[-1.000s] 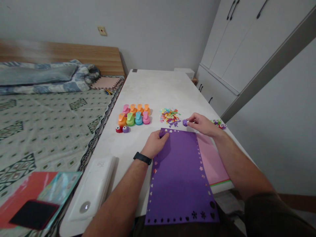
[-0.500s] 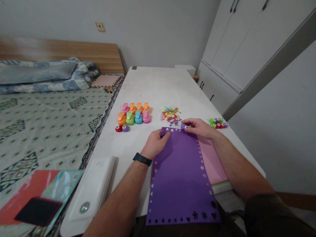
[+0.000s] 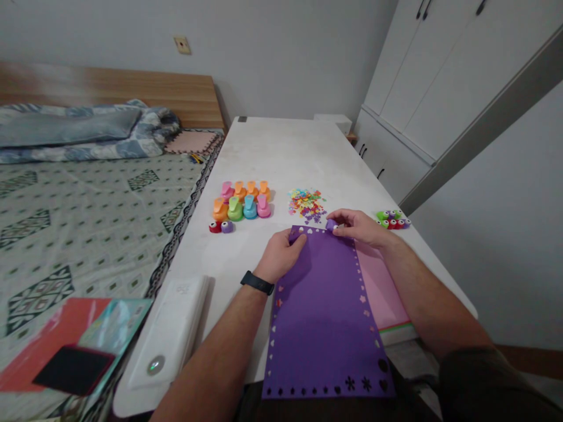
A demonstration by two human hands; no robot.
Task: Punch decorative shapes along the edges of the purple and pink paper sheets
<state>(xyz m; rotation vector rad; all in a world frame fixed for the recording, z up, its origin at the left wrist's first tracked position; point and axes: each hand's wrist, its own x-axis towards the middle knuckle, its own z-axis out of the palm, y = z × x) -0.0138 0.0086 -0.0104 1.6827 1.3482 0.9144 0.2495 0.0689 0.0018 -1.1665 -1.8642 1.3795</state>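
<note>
My left hand point(image 3: 280, 255) rests on the top left corner of a purple paper sheet point(image 3: 321, 328), fingers pinching the corner. The sheet has small punched hearts, flowers and other shapes along its borders. My right hand point(image 3: 358, 227) grips a small purple craft punch point(image 3: 331, 225) between thumb and fingers, right at the sheet's top edge. Whether the sheet's edge sits inside the punch's slot is hidden. Under the sheet's right side lies a stack of pink paper point(image 3: 382, 293).
Larger pastel craft punches point(image 3: 241, 202) stand in rows on the white table point(image 3: 281, 152), with two small ones point(image 3: 220, 227) in front. A heap of colourful paper cut-outs point(image 3: 307, 205) lies nearby. Small punches point(image 3: 391, 220) sit at right. A white box point(image 3: 169, 331) lies near the left edge, beside a bed point(image 3: 88, 205).
The small purple punch has moved down from just above the sheet to its top edge, carried by my right hand. The whole view has shifted slightly.
</note>
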